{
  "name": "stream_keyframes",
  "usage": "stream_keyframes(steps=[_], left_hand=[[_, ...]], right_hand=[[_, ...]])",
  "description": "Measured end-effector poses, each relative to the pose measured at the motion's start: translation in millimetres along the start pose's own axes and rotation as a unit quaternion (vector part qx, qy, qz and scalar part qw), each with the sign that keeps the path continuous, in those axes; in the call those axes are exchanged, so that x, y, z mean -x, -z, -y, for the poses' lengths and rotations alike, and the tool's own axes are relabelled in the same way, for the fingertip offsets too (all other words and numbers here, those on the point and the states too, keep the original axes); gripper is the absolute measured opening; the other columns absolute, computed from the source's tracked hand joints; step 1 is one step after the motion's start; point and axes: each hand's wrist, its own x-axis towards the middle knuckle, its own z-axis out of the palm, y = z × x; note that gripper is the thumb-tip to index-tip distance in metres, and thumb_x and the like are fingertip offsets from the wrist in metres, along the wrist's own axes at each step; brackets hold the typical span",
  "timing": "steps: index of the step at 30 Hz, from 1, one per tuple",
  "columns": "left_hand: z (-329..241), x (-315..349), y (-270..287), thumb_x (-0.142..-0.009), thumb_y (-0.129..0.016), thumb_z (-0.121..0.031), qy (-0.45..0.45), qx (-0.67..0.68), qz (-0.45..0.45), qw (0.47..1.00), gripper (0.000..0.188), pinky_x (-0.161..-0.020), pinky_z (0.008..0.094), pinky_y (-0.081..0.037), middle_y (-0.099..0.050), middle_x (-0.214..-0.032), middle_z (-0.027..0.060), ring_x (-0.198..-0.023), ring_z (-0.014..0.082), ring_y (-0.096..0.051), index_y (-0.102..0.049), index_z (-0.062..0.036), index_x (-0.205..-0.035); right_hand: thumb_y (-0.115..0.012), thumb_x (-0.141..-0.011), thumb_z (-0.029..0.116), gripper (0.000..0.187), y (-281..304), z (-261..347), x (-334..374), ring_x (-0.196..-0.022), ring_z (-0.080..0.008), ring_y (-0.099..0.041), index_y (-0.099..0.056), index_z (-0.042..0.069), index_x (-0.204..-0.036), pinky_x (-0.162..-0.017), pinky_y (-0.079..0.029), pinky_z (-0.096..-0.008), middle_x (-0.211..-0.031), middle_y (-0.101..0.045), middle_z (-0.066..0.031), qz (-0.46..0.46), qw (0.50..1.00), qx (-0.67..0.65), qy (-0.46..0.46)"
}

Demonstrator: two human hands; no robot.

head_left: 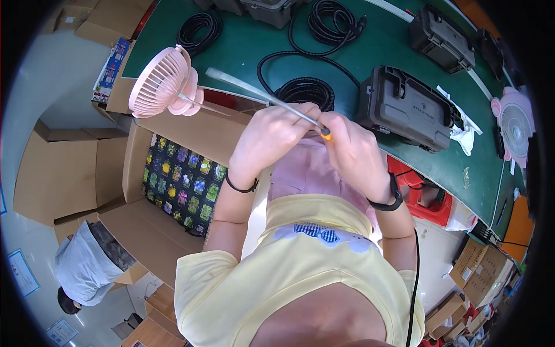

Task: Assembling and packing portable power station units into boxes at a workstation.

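My right hand [354,147] is closed round the orange end of a long, thin screwdriver [287,106]. Its pale grey shaft slants up to the left, over the knuckles of my left hand [276,134]. That left hand is closed too, its fingers curled right beside my right fingers; whatever it grips is hidden. Both hands are held in front of my body at the near edge of the green table [243,72]. Just beyond them lies a coil of black ribbed cable [306,91]. To the right of my right hand sits a dark grey hard case [407,109], closed.
A pink fan [165,87] stands left of my hands, above an open cardboard box [167,231] holding a flower-patterned black sheet. More black cable coils [199,32] and another case [442,40] lie farther back. A second pink fan [514,127] is at right; a person [89,263] bends at lower left.
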Motion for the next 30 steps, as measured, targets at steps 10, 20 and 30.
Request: stream_keyframes(steps=[10, 20, 30], left_hand=[[3.3, 12.5, -46.9, -0.077, -0.068, -0.004, -0.054, -0.081, -0.123, 0.988, 0.027, -0.084, 0.0343, -0.059, -0.07, -0.108, 0.0081, -0.094, 0.0241, -0.07, -0.068, -0.0024, -0.103], [6.9, 4.7, -32.1, -0.076, -0.068, -0.008, -0.025, -0.019, -0.043, 0.999, 0.031, -0.087, 0.0368, -0.056, -0.068, -0.122, 0.0081, -0.099, 0.0271, -0.068, -0.068, -0.0034, -0.107], [2.6, -1.6, -12.6, -0.076, -0.068, -0.006, 0.02, 0.014, -0.013, 1.0, 0.025, -0.08, 0.0355, -0.058, -0.07, -0.117, 0.0099, -0.093, 0.0262, -0.071, -0.069, -0.0024, -0.101]], right_hand=[[-0.064, -0.093, 0.001, 0.025, -34.5, 6.2, 18.8, -0.064, -0.0342, -0.07, -0.05, 0.004, -0.113, -0.056, -0.053, -0.0393, -0.075, -0.065, -0.0176, -0.095, 0.945, -0.206, -0.238], [-0.064, -0.087, 0.003, 0.026, -13.3, -9.3, 11.5, -0.081, -0.0281, -0.069, -0.052, 0.003, -0.11, -0.067, -0.056, -0.0388, -0.09, -0.064, -0.0133, -0.002, 0.998, -0.046, -0.052], [-0.064, -0.08, 0.004, 0.027, -7.4, -18.0, 8.3, -0.081, -0.023, -0.063, -0.054, 0.005, -0.105, -0.067, -0.055, -0.034, -0.096, -0.06, -0.0087, 0.01, 0.996, 0.055, 0.071]])
